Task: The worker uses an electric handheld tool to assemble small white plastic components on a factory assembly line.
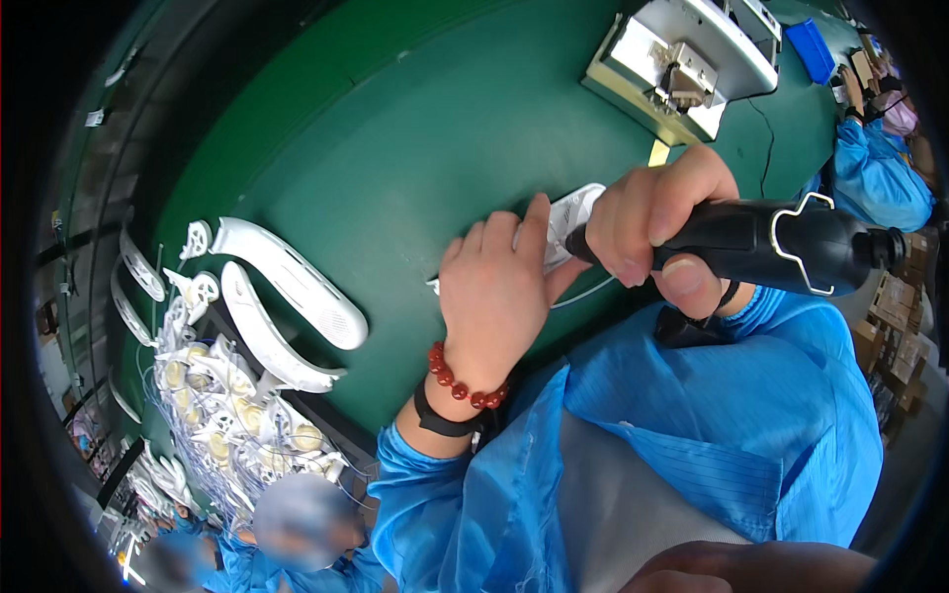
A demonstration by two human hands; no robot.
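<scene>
Head view: black cylindrical driver (736,240) clamped in right hand (660,219); white plastic piece (575,209) gripped under left hand (494,289); scratch risked by slip.

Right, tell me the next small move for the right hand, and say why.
Probably line up the tip of the black handheld tool before applying any pressure. The right hand grips it with its front end toward the white part, which the left hand seems to steady on the green table; whether the tip touches is hidden.
</scene>
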